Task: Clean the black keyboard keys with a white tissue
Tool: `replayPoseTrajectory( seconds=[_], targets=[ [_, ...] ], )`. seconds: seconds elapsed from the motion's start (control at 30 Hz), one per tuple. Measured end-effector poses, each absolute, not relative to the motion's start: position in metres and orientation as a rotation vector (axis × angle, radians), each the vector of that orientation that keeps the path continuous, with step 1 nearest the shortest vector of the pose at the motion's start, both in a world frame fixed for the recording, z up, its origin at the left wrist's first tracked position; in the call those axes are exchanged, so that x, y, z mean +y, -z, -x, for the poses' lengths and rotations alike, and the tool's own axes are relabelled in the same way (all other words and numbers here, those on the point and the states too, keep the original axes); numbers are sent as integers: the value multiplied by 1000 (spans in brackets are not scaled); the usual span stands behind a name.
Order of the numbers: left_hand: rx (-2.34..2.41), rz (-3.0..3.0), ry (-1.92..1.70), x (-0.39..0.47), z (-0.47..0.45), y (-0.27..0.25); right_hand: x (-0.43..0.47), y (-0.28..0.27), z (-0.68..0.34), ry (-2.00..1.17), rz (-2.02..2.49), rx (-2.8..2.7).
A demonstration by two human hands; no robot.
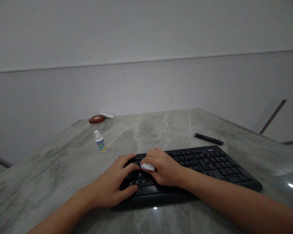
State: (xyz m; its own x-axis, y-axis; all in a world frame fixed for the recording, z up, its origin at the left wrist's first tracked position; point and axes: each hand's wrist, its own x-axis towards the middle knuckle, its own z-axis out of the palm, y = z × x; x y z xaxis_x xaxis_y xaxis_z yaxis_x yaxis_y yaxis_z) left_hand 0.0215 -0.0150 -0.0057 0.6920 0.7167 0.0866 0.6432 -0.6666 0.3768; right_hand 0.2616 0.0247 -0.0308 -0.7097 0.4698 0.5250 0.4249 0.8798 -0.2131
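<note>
A black keyboard lies on the grey marbled table, slightly turned. Across its left end rests my left hand, open, with the fingers spread over the keys and the thumb near the front row. My right hand is closed around a crumpled white tissue and presses it down on the keys, close beside the left fingertips. The hands cover part of the left and middle keys. Small bubbles or drops seem to sit on the keys between the hands.
A small white spray bottle with a blue and yellow label stands beyond my left hand. Behind the keyboard lies a black pen-like item. At the far left edge are a reddish-brown case and a white flat bar, near the wall.
</note>
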Motion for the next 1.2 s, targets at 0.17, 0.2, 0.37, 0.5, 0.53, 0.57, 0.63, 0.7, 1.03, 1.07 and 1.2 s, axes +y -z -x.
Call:
replayPoseTrajectory(
  seconds=[0.17, 0.2, 0.37, 0.5, 0.53, 0.57, 0.63, 0.7, 1.03, 1.07, 1.2],
  targets=[
    [1068, -2583, -318, -15, -22, 5, 23, 30, -260, -61, 753, -2426],
    [1064, -2585, -324, -15, -22, 5, 23, 31, -260, -48, 776, -2419],
    [1039, -2599, -345, -14, -22, 5, 24, 31, -261, -126, 685, -2479],
    [1036, -2613, -386, -13, -20, 8, 24, 32, -261, -87, 815, -2426],
    [1035, -2613, -393, -13, -20, 9, 25, 32, -261, -92, 807, -2436],
    [1034, -2611, -395, -13, -20, 9, 25, 32, -261, -108, 778, -2456],
    [1029, -2606, -394, -13, -20, 9, 25, 32, -261, -150, 707, -2498],
    [1024, -2606, -396, -13, -20, 9, 25, 31, -260, -151, 715, -2499],
    [1021, -2606, -372, -13, -20, 8, 25, 28, -260, -130, 715, -2500],
    [1021, -2610, -376, -13, -20, 8, 25, 29, -260, -106, 749, -2478],
    [1031, -2611, -367, -13, -20, 9, 26, 30, -260, -91, 743, -2486]
  ],
)
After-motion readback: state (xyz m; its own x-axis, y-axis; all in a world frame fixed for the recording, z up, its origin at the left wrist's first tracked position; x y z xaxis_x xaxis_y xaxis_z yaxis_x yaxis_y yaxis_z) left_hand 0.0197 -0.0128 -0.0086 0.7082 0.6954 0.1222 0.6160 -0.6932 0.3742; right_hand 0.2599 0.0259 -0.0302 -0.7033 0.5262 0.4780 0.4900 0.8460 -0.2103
